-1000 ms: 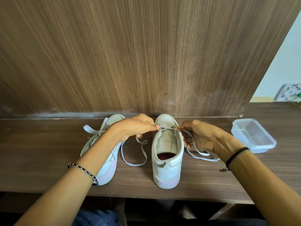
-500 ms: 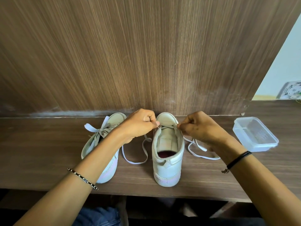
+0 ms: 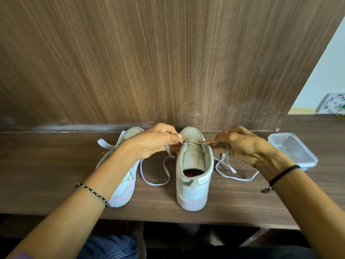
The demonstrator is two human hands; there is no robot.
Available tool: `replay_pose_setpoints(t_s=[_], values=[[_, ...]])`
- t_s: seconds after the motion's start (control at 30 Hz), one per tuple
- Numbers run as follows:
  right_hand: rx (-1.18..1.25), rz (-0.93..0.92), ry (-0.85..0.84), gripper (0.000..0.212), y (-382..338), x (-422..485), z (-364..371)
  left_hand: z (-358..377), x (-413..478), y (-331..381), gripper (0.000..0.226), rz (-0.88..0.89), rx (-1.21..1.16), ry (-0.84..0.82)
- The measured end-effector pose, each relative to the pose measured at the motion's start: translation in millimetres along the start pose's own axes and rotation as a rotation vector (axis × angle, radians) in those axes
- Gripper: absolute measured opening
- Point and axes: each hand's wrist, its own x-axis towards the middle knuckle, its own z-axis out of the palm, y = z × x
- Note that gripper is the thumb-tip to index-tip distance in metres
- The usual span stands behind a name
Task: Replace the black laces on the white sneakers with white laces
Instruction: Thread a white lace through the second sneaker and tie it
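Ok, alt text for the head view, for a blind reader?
The left hand and right hand pinch a white lace across a white sneaker on a wooden desk, heel toward the camera. A second sneaker, laced white, sits left; a clear container right.

It looked like a home: a wood-laminate surface (image 3: 56, 165) backed by a matching panel (image 3: 168, 62), 1 clear plastic food container (image 3: 291, 152) at 3 o'clock, painted wall (image 3: 326, 71) beyond.
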Motion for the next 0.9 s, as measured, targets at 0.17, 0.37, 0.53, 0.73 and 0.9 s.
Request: replay_pose_setpoints(t_s=[0.17, 0.37, 0.53, 0.73, 0.9], values=[[-0.019, -0.010, -0.010, 0.038, -9.9, -11.9, 4.7, 2.2, 1.2, -0.1, 0.014, -0.026, 0.041, 0.073], [-0.626, -0.165, 0.021, 0.020, -10.1, -17.2, 24.2, 9.9, -5.5, 5.0, 0.021, 0.035, 0.240, 0.219], [-0.962, -0.332, 0.129, 0.022, -14.9, -25.4, 40.5, 22.0, -14.4, 12.6, 0.027, 0.068, 0.471, 0.339], [-0.779, -0.215, 0.071, 0.020, -13.2, -16.9, 53.5, 31.8, -11.5, 21.4, 0.025, 0.020, 0.309, 0.291], [-0.871, -0.202, 0.054, 0.024, -14.5, -16.1, 65.4, 34.8, -9.6, 28.6, 0.023, -0.014, 0.305, 0.240]])
